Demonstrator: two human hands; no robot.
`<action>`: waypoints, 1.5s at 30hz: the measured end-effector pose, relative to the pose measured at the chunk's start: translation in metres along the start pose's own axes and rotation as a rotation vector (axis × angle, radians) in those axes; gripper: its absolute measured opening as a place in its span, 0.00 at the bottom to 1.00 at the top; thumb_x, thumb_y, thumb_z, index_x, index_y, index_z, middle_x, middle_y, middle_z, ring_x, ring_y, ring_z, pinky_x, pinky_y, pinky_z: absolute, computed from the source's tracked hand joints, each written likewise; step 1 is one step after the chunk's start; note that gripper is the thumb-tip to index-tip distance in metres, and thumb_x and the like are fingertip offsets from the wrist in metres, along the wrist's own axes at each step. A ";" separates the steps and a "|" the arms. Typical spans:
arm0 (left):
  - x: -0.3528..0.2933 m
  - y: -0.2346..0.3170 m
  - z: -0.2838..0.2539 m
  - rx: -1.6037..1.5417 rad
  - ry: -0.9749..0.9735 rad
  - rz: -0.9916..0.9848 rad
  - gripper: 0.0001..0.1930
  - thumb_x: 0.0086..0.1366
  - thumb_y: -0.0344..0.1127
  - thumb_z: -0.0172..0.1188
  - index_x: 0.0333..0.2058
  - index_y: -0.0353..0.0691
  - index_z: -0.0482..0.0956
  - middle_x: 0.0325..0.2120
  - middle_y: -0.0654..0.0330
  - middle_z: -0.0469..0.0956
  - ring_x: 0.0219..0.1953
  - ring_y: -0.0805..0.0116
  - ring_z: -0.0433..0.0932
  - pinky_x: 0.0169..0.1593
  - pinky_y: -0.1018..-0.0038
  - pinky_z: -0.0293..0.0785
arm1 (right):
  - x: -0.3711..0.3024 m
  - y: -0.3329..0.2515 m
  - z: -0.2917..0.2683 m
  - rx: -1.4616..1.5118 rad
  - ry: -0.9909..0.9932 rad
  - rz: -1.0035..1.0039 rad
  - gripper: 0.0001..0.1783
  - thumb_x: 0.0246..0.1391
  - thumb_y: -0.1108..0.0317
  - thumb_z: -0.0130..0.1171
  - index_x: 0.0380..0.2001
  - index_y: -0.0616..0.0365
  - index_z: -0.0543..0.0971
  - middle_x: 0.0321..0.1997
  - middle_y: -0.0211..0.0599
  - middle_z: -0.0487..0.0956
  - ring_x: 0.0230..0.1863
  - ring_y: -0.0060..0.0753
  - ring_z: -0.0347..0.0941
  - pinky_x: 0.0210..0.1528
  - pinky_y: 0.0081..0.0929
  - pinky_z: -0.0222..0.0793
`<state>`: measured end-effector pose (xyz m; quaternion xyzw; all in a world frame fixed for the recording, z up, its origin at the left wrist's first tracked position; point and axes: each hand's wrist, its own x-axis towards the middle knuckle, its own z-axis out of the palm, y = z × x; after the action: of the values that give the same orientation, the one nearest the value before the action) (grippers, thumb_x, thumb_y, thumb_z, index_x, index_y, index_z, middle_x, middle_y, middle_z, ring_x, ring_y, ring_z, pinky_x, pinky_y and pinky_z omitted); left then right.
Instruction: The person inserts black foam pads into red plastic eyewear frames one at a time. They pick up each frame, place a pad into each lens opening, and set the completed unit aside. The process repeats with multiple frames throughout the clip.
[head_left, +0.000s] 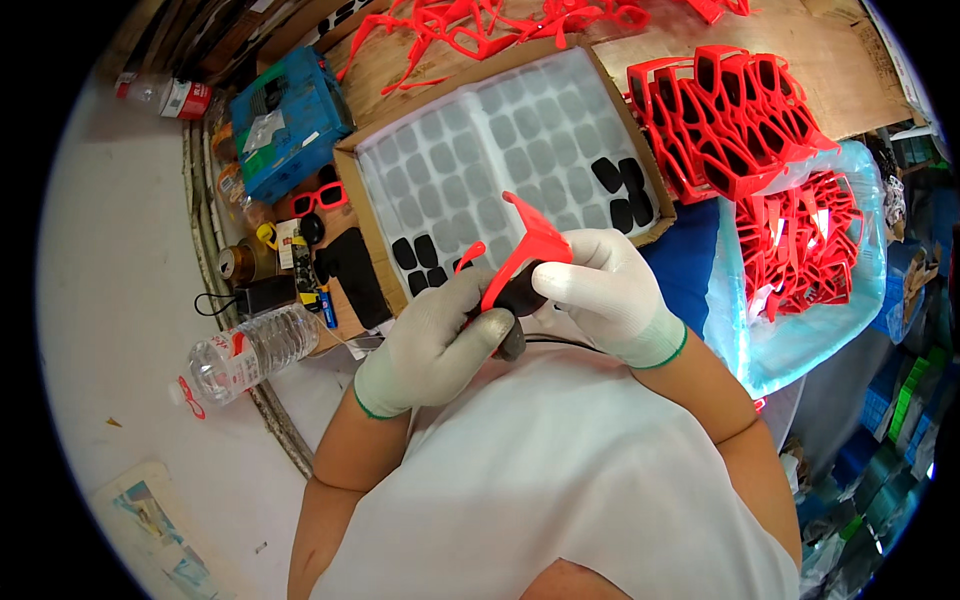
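Between my gloved hands, in front of my chest, is a red sunglasses frame (540, 243), tilted, with one arm pointing up. A dark lens (519, 294) shows at its near side; how far it sits in the rim I cannot tell. My left hand (432, 345) grips the frame's left part, thumb in front, with the fingertips partly hidden. My right hand (612, 292) closes round the other end, its thumb pressed against the lens. Just beyond lies a cardboard box (352, 180) with rows of dark lenses under a translucent sheet (455, 145); several uncovered lenses (427, 250) lie at its near corners.
Stacked red sunglasses (725, 120) stand right of the box, above a blue-lined bin (800, 345) of red parts. More red frames (470, 35) lie at the back. A blue case (290, 125), a black phone-like slab (357, 275) and a plastic bottle (250, 355) are on the left.
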<state>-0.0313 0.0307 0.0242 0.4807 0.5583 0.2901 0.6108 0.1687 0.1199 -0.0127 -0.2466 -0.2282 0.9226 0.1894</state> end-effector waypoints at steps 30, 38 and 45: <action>-0.007 -0.029 -0.004 0.085 0.051 0.142 0.15 0.75 0.35 0.44 0.50 0.28 0.71 0.39 0.56 0.77 0.37 0.71 0.78 0.44 0.71 0.75 | 0.004 0.023 0.012 -0.394 0.218 -0.202 0.13 0.62 0.65 0.60 0.38 0.67 0.82 0.34 0.32 0.81 0.36 0.19 0.73 0.40 0.23 0.71; -0.012 -0.023 0.000 -0.187 0.039 0.144 0.16 0.74 0.33 0.44 0.53 0.29 0.70 0.29 0.58 0.78 0.30 0.71 0.77 0.38 0.73 0.74 | -0.002 0.019 0.013 -0.279 0.081 -0.118 0.15 0.64 0.68 0.56 0.46 0.71 0.79 0.43 0.39 0.81 0.44 0.26 0.76 0.49 0.27 0.75; -0.007 -0.028 0.005 -0.224 0.022 0.055 0.15 0.74 0.36 0.46 0.49 0.29 0.70 0.33 0.57 0.77 0.31 0.72 0.77 0.38 0.71 0.75 | -0.005 0.013 0.017 -0.121 0.022 -0.140 0.17 0.64 0.67 0.56 0.47 0.73 0.77 0.46 0.44 0.80 0.49 0.32 0.78 0.53 0.34 0.78</action>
<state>-0.0331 0.0127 0.0011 0.4211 0.5157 0.3728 0.6463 0.1607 0.1009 -0.0044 -0.2514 -0.2980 0.8889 0.2405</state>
